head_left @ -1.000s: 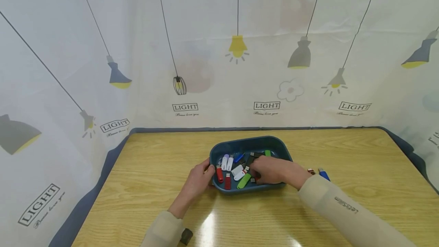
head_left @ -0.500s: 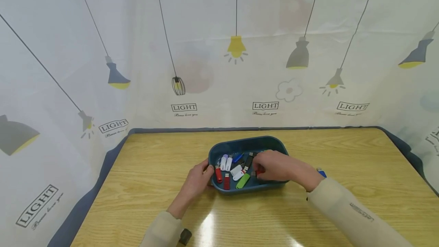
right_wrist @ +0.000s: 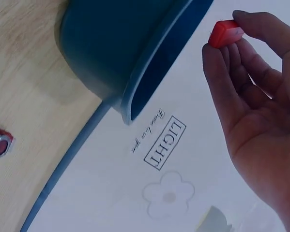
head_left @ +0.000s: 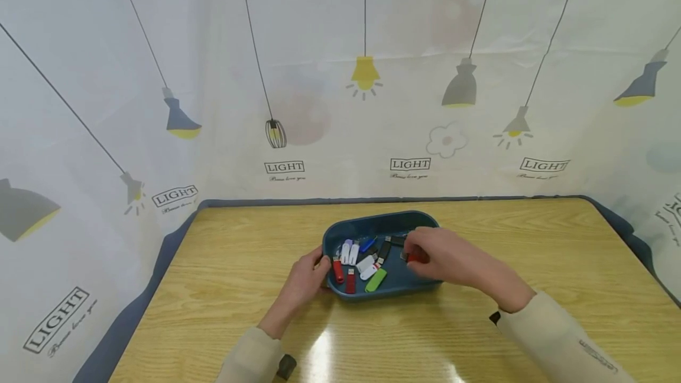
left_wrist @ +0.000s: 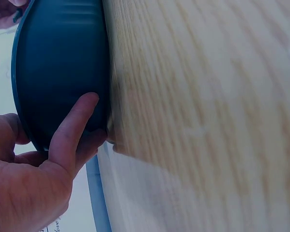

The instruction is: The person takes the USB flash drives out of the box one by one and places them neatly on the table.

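Blue tray (head_left: 407, 284) is set on the wood-grain table (head_left: 239, 241). Its nine o'clock end is gripped by the left hand (head_left: 304, 279), fingers laid against the outer side. A red USB stick (right_wrist: 225, 34) is pinched between thumb and fingers of the right hand (head_left: 444, 256), toward the tray's three o'clock end (seen apart from the tray by the right wrist camera). Inside, a green stick (head_left: 376, 281) is noted at six o'clock, two other red sticks (head_left: 350, 281) at eight.

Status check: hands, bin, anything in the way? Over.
Left hand grips bin. Right hand pinches red stick over bin. No obstruction visible.
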